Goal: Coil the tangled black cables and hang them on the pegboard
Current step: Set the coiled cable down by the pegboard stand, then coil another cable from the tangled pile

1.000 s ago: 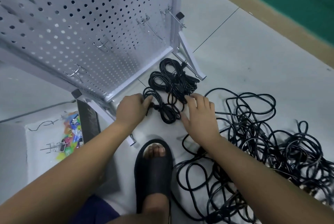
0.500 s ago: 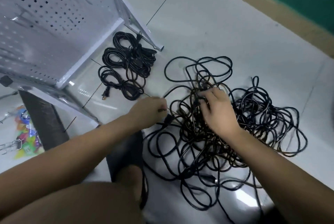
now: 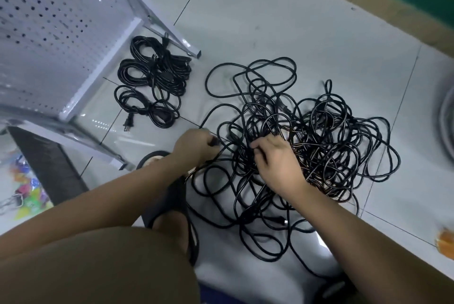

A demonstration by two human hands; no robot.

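A big tangle of black cables sprawls over the pale floor tiles at centre right. My left hand grips a black plug end at the tangle's left edge. In the middle of the tangle, my right hand has its fingers curled around strands. Several coiled black cables lie on the floor at the foot of the white pegboard, which stands at the upper left on a metal frame.
My foot in a black sandal sits just below my left hand, and my knee fills the bottom left. A box with colourful clips lies at the far left. A green wall with a tan skirting runs along the top right.
A second ago both hands rested on the coiled cables by the pegboard. They have since moved right to the tangle, and the view has turned with them.
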